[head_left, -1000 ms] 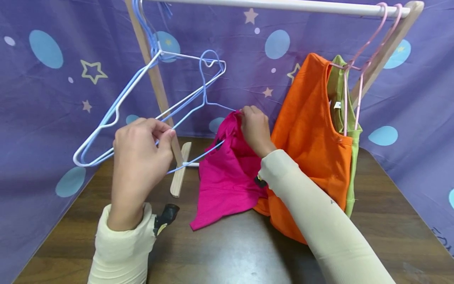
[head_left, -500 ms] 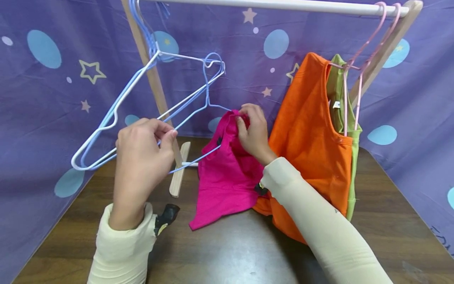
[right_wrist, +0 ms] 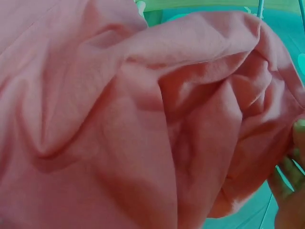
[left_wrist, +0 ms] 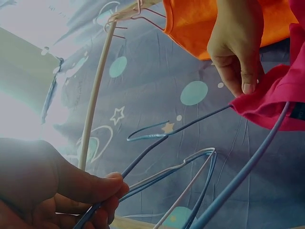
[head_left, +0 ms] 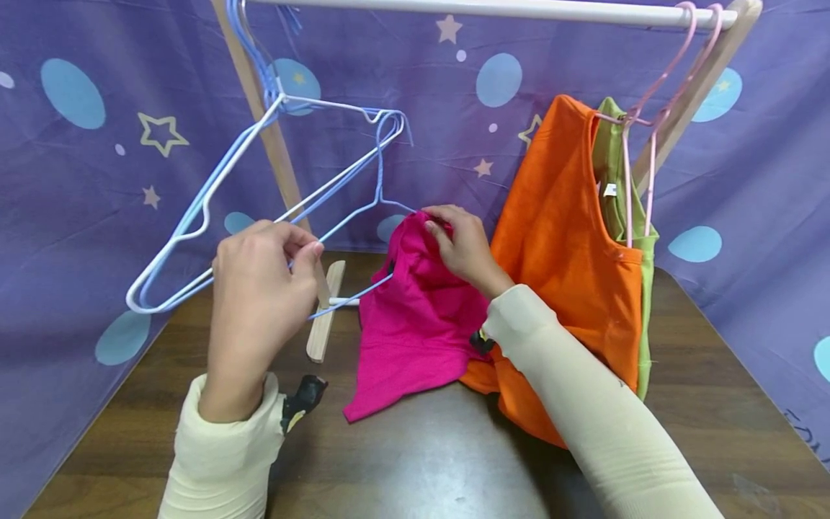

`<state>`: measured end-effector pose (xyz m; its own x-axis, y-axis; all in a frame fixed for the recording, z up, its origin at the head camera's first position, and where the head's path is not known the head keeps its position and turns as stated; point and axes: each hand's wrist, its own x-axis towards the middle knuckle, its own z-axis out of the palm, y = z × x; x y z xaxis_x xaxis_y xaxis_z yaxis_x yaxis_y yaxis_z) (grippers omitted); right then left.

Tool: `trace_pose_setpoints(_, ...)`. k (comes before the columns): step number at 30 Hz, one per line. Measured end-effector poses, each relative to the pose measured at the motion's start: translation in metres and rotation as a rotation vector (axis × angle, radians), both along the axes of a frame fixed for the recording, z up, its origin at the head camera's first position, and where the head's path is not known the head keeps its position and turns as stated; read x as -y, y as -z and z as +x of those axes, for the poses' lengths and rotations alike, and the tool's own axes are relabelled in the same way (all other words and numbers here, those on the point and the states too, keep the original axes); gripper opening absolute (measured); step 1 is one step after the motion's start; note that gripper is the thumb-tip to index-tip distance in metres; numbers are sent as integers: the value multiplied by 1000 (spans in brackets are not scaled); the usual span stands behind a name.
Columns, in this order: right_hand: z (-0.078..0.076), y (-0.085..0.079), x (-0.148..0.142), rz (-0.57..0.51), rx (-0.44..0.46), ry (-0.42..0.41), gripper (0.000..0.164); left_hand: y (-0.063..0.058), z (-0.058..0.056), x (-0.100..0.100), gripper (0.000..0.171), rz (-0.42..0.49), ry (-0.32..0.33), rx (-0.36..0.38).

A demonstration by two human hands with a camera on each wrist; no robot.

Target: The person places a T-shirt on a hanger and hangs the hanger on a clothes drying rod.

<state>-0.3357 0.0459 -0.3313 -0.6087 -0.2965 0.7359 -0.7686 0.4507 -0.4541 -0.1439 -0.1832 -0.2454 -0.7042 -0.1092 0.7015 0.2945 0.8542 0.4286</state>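
In the head view my left hand (head_left: 262, 281) pinches one arm of a light blue hanger (head_left: 380, 169) between thumb and fingers. The hanger's other end runs into a bright pink garment (head_left: 415, 324), which drapes down onto the table. My right hand (head_left: 467, 249) pinches the garment's upper edge, right where the hanger's arm goes in. From the left wrist, the hanger's arm (left_wrist: 147, 148) reaches up to the pink cloth (left_wrist: 271, 95) under the right fingers. Folds of the garment (right_wrist: 95, 119) fill most of the right wrist view, with the right hand at its edge.
Overhead runs a white rail (head_left: 493, 7) on wooden posts. Blue and white hangers (head_left: 194, 209) hang at its left. An orange garment (head_left: 564, 274) and a green one (head_left: 642, 288) hang from pink hangers at the right. Below is a brown wooden table (head_left: 421, 461).
The right hand has shifted slightly down, its thumb now showing against the pink cloth. The garment's upper edge is a little lower, and the left hand holds its place on the hanger.
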Motion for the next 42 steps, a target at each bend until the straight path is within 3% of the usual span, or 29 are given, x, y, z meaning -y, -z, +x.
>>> trace_pose_setpoints(10,14,-16,11,-68,-154,-32,13,2,-6,-4,11,-14,29,-28)
trace_pose_setpoints(17,21,-28,12,-34,-133,-63,15,6,-12,-11,10,-44,56,-33)
trace_pose_setpoints(25,27,-29,15,-63,-104,-32,15,9,-13,-15,9,-28,63,-19)
trace_pose_setpoints(35,34,-33,18,-115,-217,-12,14,17,-25,-26,6,-35,88,-31)
trace_pose_setpoints(42,37,-26,14,-162,-285,15,13,21,-29,-27,5,-65,102,-46)
